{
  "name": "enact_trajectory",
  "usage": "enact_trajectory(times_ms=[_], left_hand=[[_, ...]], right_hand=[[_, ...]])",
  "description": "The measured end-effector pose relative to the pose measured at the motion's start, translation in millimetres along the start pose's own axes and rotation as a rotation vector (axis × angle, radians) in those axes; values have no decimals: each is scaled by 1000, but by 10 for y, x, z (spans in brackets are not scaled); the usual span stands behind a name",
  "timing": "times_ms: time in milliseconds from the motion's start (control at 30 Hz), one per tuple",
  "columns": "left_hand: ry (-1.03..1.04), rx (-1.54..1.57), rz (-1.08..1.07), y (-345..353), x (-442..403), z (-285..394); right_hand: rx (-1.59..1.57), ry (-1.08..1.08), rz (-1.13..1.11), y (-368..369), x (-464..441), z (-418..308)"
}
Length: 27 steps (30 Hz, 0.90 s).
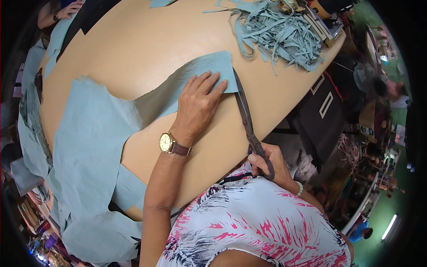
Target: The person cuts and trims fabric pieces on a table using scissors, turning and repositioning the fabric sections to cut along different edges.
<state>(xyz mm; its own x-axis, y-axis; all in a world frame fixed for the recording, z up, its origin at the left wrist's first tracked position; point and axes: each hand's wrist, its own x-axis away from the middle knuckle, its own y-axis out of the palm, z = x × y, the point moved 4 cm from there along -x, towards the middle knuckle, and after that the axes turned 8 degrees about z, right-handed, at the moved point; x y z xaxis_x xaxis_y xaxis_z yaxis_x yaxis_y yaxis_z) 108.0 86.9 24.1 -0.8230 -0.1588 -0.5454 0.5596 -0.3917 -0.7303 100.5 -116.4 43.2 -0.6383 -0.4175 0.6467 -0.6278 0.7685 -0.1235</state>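
My left hand, with a watch on its wrist, lies flat on a light blue fabric sheet, fingers slightly spread near the sheet's right end. From there the fabric curves up in a fold and runs left into a larger blue piece draped over the table's edge. In my right hand, at the table's near edge, is a long pair of dark scissors. Fingers and thumb wrap around its handles. The blades point away from me, along the right edge of the fabric.
A tangled heap of thin blue fabric strips lies on the tan table at the far right, beside several stacked items. Another person's hand rests at the far left. A dark bag or cloth is right of the table.
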Motion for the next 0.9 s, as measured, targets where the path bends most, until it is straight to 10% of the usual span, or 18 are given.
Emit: enact_trajectory(times_ms=[900], left_hand=[[19,63,42,-52,-6,69]], right_hand=[[-122,-79,-98,-17,-128,-178]])
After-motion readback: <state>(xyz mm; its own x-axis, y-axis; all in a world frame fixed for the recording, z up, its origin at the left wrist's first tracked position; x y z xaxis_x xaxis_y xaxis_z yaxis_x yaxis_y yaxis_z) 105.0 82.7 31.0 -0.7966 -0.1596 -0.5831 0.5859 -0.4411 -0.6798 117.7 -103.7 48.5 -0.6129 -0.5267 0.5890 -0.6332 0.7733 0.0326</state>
